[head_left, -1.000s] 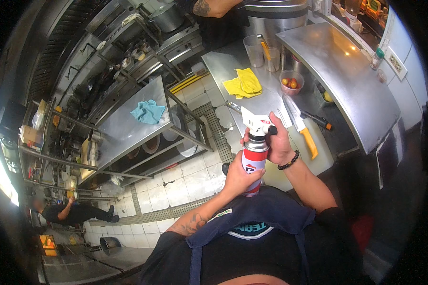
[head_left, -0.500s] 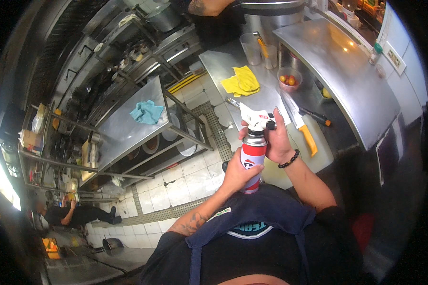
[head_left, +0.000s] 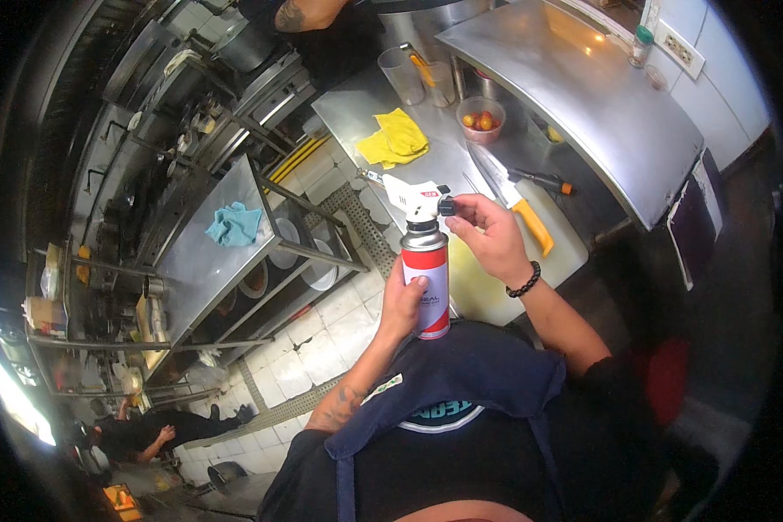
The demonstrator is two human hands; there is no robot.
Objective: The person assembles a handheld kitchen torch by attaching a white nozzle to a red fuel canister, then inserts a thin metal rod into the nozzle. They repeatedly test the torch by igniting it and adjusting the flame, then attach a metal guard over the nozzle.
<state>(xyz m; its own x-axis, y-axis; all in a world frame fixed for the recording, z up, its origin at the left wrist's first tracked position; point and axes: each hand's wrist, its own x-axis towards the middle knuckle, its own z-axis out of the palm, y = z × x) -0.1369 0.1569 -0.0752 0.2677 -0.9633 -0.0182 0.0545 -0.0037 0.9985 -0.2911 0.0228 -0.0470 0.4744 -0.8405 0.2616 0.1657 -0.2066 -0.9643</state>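
A gas torch [head_left: 413, 198] with a white head is fitted on a red and white gas canister [head_left: 432, 296], held upright in front of my apron. My left hand [head_left: 401, 302] wraps round the canister, thumb across its front. At the back of the torch head, my right hand [head_left: 489, 228] pinches the black knob [head_left: 446, 207] between thumb and fingers. The metal nozzle [head_left: 370, 177] points away to the far left. Beyond my right hand, a knife with a yellow handle [head_left: 532, 227] lies by the pale cutting board [head_left: 548, 271], and a dark tool with an orange end [head_left: 544, 181] lies beside it.
On the steel counter are a yellow cloth [head_left: 393, 139], a tub of small tomatoes [head_left: 480, 119] and clear plastic jugs [head_left: 402, 76]. A raised steel shelf [head_left: 583, 96] stands at right. A blue cloth [head_left: 235, 225] lies on the left table. Other people stand far ahead and at lower left.
My right hand has moved from beside the torch head to pinching its knob. The torch has shifted slightly left and down in view as the whole view turned.
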